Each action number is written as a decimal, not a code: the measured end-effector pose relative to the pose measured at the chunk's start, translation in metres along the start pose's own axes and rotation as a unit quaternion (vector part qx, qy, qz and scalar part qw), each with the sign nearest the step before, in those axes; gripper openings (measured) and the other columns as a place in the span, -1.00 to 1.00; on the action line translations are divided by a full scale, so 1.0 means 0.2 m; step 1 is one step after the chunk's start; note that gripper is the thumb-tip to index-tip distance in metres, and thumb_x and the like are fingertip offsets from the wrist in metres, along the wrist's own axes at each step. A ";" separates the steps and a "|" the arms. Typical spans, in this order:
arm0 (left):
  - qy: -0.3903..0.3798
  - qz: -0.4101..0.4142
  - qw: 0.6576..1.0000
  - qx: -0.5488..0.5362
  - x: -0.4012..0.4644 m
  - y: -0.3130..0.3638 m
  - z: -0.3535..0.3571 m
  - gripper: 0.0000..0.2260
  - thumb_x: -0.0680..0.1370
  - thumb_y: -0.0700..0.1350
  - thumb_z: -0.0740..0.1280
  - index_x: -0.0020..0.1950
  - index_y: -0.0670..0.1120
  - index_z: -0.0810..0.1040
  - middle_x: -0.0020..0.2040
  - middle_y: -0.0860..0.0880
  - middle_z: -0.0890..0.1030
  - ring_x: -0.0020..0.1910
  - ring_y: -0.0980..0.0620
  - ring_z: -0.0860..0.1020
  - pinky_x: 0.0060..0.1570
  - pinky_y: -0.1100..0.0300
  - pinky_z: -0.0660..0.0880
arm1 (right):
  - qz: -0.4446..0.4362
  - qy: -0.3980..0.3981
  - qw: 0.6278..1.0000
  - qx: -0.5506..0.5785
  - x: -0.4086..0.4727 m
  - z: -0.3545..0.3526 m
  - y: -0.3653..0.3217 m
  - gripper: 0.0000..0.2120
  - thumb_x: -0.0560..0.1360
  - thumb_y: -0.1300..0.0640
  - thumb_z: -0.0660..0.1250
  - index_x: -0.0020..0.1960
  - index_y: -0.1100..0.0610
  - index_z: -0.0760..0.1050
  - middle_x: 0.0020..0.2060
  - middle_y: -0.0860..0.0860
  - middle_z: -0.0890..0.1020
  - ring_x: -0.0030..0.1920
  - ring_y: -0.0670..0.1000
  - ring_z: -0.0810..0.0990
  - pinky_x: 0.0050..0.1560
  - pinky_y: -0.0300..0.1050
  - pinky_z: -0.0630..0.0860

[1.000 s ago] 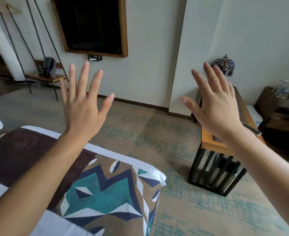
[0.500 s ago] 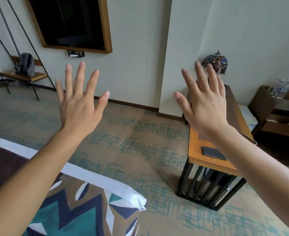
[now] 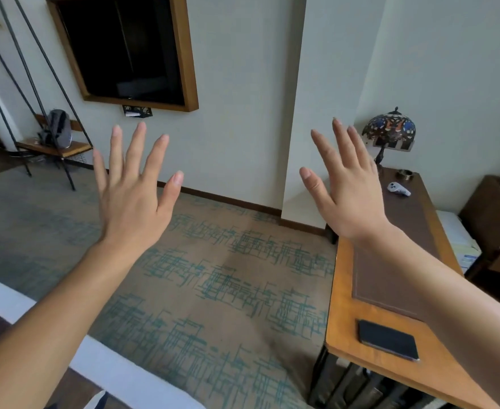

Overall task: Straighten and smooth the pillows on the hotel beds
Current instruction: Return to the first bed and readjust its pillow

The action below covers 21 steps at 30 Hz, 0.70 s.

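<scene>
Left hand (image 3: 130, 202) and right hand (image 3: 349, 199) raised, fingers spread, holding nothing. No pillows in view; risk of right forearm sweeping phone (image 3: 388, 340) off desk (image 3: 343, 314).

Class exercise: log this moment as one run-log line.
left hand: open, raised, empty | right hand: open, raised, empty | bed corner: lower left | pillows: none in view

Bare forearms, no sleeves, unadorned fingers (image 3: 136, 149).

Only a sliver of the bed (image 3: 119, 376) shows at 7 o'clock: a white edge running diagonally, dark brown cloth beside it. A patterned pillow's tip (image 3: 96, 401) peeks at the bottom edge.
</scene>
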<state>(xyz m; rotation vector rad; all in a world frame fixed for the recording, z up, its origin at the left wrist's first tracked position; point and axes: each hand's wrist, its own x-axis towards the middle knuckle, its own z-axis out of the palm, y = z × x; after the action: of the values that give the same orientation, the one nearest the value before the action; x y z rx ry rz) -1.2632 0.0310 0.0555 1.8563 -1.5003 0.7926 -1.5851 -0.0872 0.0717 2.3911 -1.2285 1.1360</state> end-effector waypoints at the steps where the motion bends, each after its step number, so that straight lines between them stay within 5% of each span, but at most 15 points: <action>1: -0.002 -0.004 1.000 0.003 0.04 -0.02 0.06 -0.38 0.70 0.30 -0.15 0.69 0.04 0.12 0.72 -0.05 0.02 0.70 -0.15 -0.11 0.61 -0.34 -0.10 | -0.009 -0.003 1.000 -0.006 0.05 0.06 0.02 -0.41 0.67 -0.30 0.00 0.64 -0.10 0.11 0.66 0.02 0.03 0.66 0.12 -0.06 0.58 0.17 0.04; 21: 0.037 -0.112 0.987 0.112 0.76 -0.82 0.75 -0.44 0.70 0.24 -0.04 0.67 0.05 0.13 0.72 -0.06 0.05 0.70 -0.17 -0.07 0.60 -0.30 -0.10 | -0.152 -0.004 0.986 0.068 1.40 1.21 -0.19 -0.40 0.67 -0.31 -0.03 0.63 -0.08 0.15 0.66 0.05 0.08 0.65 0.18 0.00 0.58 0.20 0.07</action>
<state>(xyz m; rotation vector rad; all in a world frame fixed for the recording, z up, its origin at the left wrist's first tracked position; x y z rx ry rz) -1.0653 -0.1514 0.0629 2.0906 -1.1692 0.9409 -1.3278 -0.3527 0.1153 2.5700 -0.7717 1.1452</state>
